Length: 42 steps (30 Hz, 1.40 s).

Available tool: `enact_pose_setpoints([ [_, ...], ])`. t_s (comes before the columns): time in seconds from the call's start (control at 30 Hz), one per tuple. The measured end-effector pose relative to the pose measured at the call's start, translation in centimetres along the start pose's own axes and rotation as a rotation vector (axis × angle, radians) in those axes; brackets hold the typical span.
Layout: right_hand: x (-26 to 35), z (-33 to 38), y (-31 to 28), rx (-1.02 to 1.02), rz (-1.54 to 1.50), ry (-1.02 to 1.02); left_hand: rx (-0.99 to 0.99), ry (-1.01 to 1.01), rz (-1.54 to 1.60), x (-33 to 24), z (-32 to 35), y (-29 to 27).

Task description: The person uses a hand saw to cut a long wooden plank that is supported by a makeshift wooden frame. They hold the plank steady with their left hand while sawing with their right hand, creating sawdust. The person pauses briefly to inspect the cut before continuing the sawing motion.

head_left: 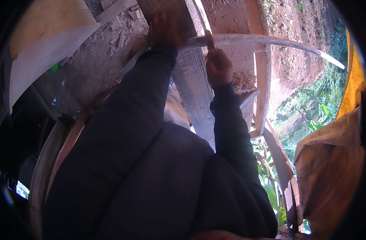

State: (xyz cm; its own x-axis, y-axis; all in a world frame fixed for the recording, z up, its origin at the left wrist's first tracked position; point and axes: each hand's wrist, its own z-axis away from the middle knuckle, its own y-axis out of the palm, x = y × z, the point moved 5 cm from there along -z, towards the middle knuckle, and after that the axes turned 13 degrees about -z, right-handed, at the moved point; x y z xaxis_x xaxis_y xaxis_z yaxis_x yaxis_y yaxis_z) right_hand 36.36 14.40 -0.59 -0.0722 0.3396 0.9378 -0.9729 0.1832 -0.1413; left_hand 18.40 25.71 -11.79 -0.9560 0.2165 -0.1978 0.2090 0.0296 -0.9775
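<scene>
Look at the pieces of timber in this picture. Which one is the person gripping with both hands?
The long, thin, pale strip running out to the right. The left hand and right hand both grip it; the grey plank and other boards lie untouched beneath.

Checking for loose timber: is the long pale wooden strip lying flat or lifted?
Lifted: the long pale wooden strip is gripped by both hands, left hand and right hand.

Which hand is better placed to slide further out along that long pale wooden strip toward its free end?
The right hand, probably. It grips the wooden strip on the side nearer the free end; the left hand sits further back over the dark plank.
</scene>
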Motion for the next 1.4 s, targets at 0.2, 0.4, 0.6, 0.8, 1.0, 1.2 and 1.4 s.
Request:
enact_pose_setpoints([
  [0.2, 6.2, 20.8, -8.9, 0.044, 0.219, 0.016, -0.131, 0.031, 0.059, -0.5, 0.5, -1.7],
  [0.4, 0.6, 8.4, -4.1, 0.076, 0.143, -0.084, -0.106, 0.023, 0.035, 0.5, -0.1, -1.8],
  [0.6, -0.3, 1.7, -1.4, -0.029, -0.036, -0.040, -0.109, -0.015, 0.018, 0.2, -0.3, -0.1],
  [0.8, 5.2, 20.8, -8.9, 0.091, 0.171, 0.017, -0.173, 0.034, 0.060, -0.1, 0.7, -2.0],
  [1.0, 0.5, 7.5, -3.5, 0.040, 0.080, -0.090, -0.137, 0.019, 0.043, 0.2, -0.3, -1.5],
  [1.2, 0.0, 4.3, -1.4, -0.015, -0.017, -0.014, -0.108, 0.001, 0.016, -0.1, 0.9, -0.8],
  [1.4, 6.2, 22.2, -9.1, 0.079, 0.259, 0.036, -0.162, 0.023, 0.070, 0.1, 0.3, -1.9],
])
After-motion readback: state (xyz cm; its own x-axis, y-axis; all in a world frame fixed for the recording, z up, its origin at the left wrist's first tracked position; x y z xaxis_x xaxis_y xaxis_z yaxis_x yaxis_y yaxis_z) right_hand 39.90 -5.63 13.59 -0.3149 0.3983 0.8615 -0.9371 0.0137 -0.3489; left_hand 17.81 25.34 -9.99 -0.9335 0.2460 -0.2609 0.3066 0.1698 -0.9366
